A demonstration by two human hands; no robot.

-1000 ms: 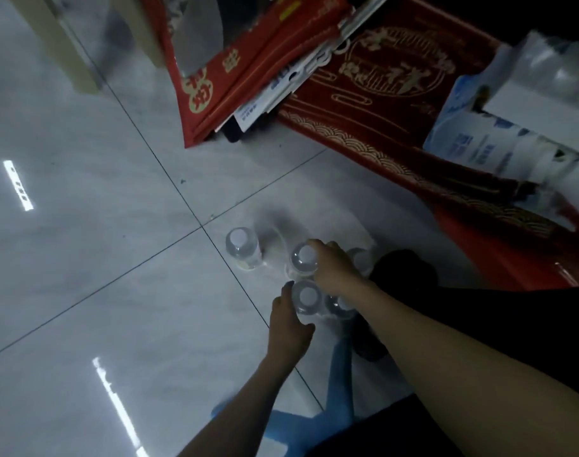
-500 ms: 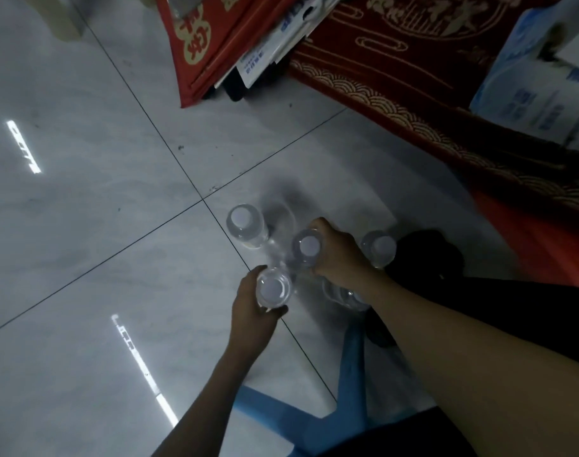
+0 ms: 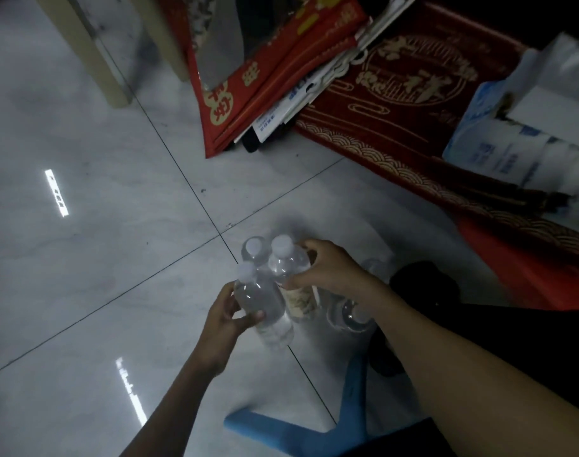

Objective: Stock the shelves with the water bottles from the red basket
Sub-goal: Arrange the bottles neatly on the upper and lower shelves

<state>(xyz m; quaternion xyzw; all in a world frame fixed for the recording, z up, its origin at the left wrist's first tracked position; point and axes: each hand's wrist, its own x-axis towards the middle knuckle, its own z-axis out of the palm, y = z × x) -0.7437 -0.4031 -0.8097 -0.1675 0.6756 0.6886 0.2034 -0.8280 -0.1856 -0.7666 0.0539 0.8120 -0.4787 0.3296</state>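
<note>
While both bottles are lifted and tilted, I read this as a gathering step: one clear water bottle (image 3: 263,303) sits in my left hand (image 3: 223,319), fingers wrapped round its lower body, and a second, labelled bottle (image 3: 289,275) is clasped by my right hand (image 3: 327,268) just beside it, the two nearly touching. Holding them side by side probably lets me carry a pair at once. A third bottle (image 3: 253,250) stands behind them on the tiled floor (image 3: 100,258), and at least one more (image 3: 352,316) stands under my right forearm, kept within easy reach. I cannot make out any shelf. Red plastic (image 3: 512,275) at right may be the basket, though I cannot confirm it. Red printed bags (image 3: 265,77) lean farther back.
</note>
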